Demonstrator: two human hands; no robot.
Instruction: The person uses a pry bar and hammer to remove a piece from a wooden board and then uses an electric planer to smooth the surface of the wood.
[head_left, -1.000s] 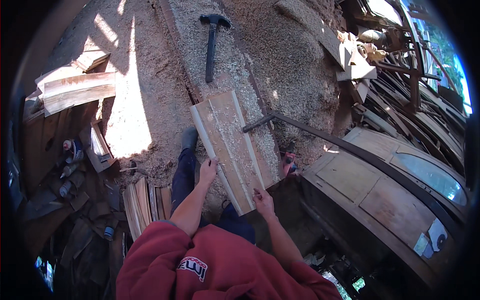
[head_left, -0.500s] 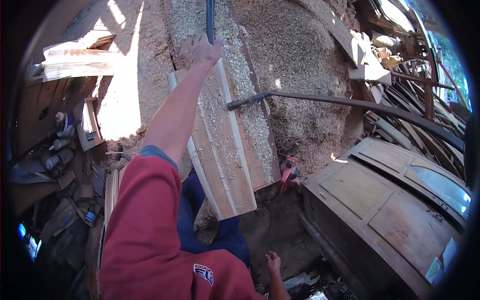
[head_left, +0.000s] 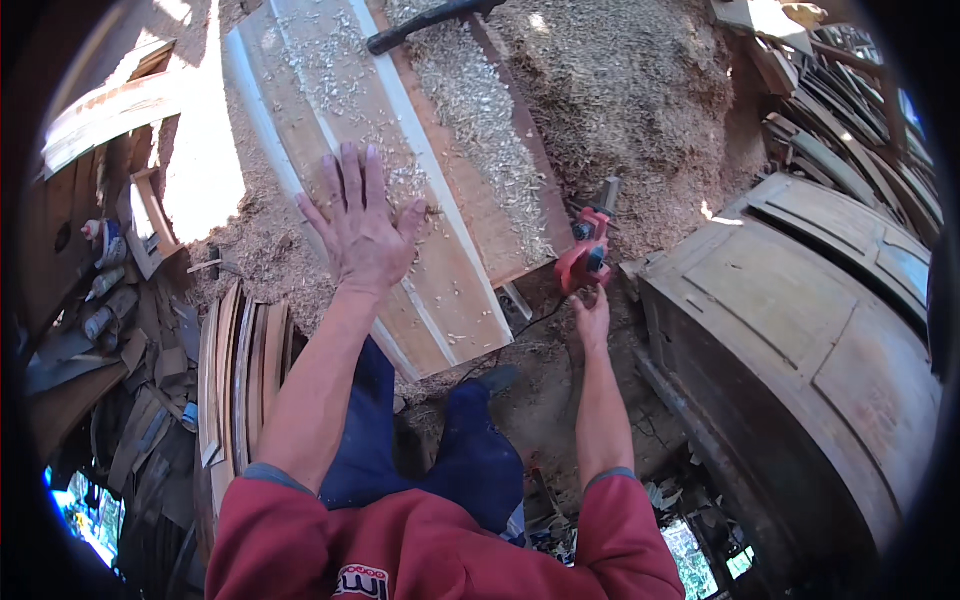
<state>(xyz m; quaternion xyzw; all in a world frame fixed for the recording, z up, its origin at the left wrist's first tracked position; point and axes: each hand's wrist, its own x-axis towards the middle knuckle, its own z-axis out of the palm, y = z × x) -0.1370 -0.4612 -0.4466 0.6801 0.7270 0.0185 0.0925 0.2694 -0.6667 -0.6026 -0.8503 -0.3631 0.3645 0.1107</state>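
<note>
Spread the left hand (head_left: 365, 235) open and flat on the near half of the wooden panel (head_left: 445, 270), drawn back from its far end; gripped the near end of the red electric planer (head_left: 583, 262) with the right hand (head_left: 592, 315), apparently empty just before. Seemingly had planer ready, panel steadied. Kept the panel aslant on the shavings-strewn bench (head_left: 510, 240), pale strips running lengthwise, loose curls scattered across.
</note>
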